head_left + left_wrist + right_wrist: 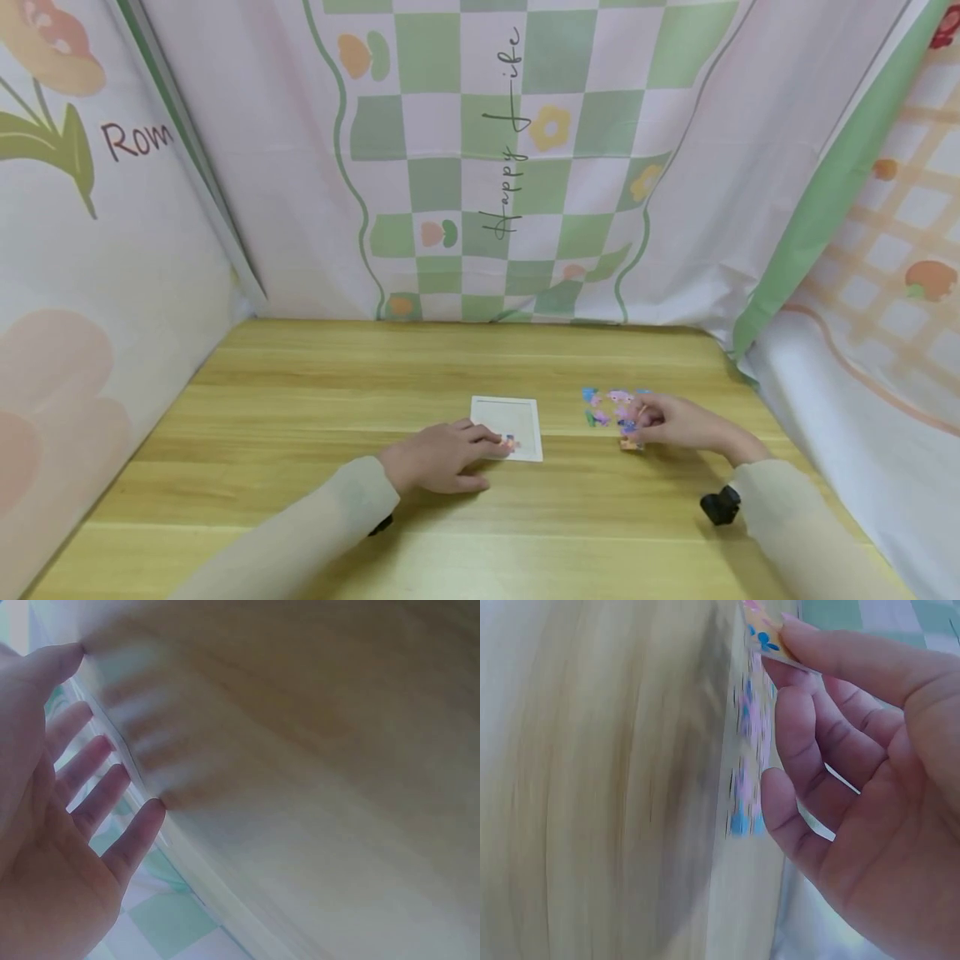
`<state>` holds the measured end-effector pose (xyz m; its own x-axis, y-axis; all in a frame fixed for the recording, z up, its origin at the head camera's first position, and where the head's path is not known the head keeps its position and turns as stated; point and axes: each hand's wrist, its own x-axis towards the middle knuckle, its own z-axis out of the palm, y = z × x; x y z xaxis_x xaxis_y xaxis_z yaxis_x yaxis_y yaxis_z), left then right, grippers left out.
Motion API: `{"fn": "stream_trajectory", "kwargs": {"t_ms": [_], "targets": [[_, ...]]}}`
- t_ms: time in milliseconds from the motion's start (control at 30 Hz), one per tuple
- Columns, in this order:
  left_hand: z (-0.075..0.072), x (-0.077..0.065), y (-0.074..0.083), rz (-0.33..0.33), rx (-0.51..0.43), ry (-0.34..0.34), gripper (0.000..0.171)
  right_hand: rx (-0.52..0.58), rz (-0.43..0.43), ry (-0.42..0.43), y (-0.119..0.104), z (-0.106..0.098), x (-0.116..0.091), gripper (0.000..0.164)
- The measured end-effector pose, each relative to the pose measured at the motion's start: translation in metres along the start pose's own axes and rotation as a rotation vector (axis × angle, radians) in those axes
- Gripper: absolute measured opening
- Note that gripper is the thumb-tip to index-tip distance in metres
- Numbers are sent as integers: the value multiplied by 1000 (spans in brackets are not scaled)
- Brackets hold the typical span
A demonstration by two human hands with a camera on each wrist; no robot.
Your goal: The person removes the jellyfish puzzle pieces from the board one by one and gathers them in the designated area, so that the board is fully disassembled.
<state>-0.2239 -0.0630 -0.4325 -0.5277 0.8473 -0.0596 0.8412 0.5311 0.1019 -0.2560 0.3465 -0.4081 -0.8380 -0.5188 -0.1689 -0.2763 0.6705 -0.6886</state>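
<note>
A white puzzle tray (527,417) lies on the table, with a small colourful puzzle piece (512,443) in its lower part. My left hand (442,457) reaches over the tray's lower left, its fingertips at that piece; in the left wrist view the fingers of the left hand (67,817) are spread and nearly straight. To the right, my right hand (686,427) pinches an orange puzzle piece (763,636) with blue marks between thumb and fingers. Under and beside it lie several pink and blue puzzle pieces (597,417), partly hidden by the hand.
The wooden table (360,375) ends at a checked curtain (491,183) at the back. Printed cloth hangs along the left side (112,275) and the right side (885,317). A black wrist device (721,505) sits by the right sleeve.
</note>
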Motion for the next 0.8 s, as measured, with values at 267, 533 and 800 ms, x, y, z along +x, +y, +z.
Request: {"fn": "stream_trajectory", "kwargs": {"t_ms": [267,533,800], "targets": [[1,-1,0,7,2,12,56,79,22,-8,28,-14,-15,25],[0,-2,0,12,-2,24,55,141,36,-18,40,-17,-23,24],[1,-2,0,11,-9,25,55,92,56,10,43,-15,-22,23]]}}
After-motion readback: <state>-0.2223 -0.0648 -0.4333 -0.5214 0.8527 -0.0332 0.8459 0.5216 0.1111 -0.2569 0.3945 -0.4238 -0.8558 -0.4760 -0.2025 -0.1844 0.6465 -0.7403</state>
